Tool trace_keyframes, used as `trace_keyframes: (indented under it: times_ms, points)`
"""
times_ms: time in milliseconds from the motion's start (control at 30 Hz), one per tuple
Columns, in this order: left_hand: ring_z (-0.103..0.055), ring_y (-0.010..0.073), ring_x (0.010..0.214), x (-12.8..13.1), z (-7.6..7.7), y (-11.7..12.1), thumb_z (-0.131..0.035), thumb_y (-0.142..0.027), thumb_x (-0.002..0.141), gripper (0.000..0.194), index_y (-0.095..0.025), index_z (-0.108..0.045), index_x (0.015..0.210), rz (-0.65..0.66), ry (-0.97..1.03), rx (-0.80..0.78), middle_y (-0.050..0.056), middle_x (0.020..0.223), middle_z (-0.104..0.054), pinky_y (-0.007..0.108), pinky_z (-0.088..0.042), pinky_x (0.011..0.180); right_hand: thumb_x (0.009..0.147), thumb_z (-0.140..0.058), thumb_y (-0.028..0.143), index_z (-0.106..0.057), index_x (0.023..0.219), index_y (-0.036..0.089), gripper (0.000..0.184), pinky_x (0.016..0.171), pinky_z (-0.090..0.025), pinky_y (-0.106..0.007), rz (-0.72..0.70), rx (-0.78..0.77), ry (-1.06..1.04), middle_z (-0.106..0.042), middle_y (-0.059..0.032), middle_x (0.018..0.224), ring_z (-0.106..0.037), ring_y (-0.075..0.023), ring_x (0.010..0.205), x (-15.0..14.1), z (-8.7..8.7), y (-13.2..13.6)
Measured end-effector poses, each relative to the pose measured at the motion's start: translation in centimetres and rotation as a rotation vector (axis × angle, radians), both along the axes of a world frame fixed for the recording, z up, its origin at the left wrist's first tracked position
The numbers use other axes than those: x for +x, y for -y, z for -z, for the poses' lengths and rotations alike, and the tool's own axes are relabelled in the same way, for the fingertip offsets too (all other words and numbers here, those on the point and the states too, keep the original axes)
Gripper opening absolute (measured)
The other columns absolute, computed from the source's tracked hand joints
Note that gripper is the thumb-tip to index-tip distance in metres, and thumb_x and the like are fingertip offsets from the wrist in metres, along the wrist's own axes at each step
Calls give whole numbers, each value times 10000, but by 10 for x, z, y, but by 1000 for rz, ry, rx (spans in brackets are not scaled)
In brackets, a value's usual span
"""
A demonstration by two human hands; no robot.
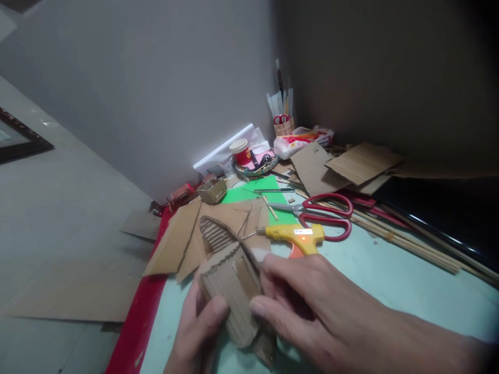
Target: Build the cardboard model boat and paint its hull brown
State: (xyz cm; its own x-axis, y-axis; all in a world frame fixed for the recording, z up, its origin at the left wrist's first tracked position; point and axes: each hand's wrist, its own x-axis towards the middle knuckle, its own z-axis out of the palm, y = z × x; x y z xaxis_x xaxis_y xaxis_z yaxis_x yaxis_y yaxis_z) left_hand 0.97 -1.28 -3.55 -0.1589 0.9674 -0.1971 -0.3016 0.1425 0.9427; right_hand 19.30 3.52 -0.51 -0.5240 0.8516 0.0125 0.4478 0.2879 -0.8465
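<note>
A small cardboard model boat (230,291), with a ribbed pointed end and a flat roof-like cover, is held between my two hands near the table's front. My left hand (198,322) wraps its left side, thumb lying on the cover. From the right, my right hand (307,306) grips the boat's side edge, thumb on the cover and forefinger bent at the rim. Just beyond my right hand lies a yellow glue gun (296,235) with an orange trigger and a small lit light. Red-handled scissors (323,214) rest behind it, blades slightly apart.
Cardboard sheets (171,239) lie at the left and more cardboard pieces (362,163) at the back right. Thin wooden sticks (417,249) run along the right. A green sheet (253,191), a red cup (240,153) and a pen holder (284,125) stand towards the wall.
</note>
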Motion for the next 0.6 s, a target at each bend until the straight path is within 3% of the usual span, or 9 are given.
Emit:
trace_keyframes:
  times_ms: [200,333,600]
  points:
    - [-635,332,1162,-1,-5,-3,-774,-324,762,800,-256,-393,1462,-17,109,-10,87,1223,-707,400,-495,967,933,-540,215,-565,723,202,212,560,-434,-296,-156,12,147,-656,-30,704,-598,-184,636,-4,3,2]
    - [-634,317,1164,-2,-4,-3,-788,-353,743,786,-249,-428,1434,-5,44,-22,79,1214,-710,378,-471,988,954,-496,191,-612,801,182,193,618,-474,-329,-183,49,149,-677,-76,784,-641,-216,719,-3,7,5]
    - [-561,344,1257,0,-3,-2,-808,-458,684,825,-235,-447,1391,-12,-103,-79,90,1258,-692,406,-444,1016,950,-474,175,-603,781,177,212,605,-456,-303,-212,95,138,-659,-58,764,-631,-191,692,1,9,3]
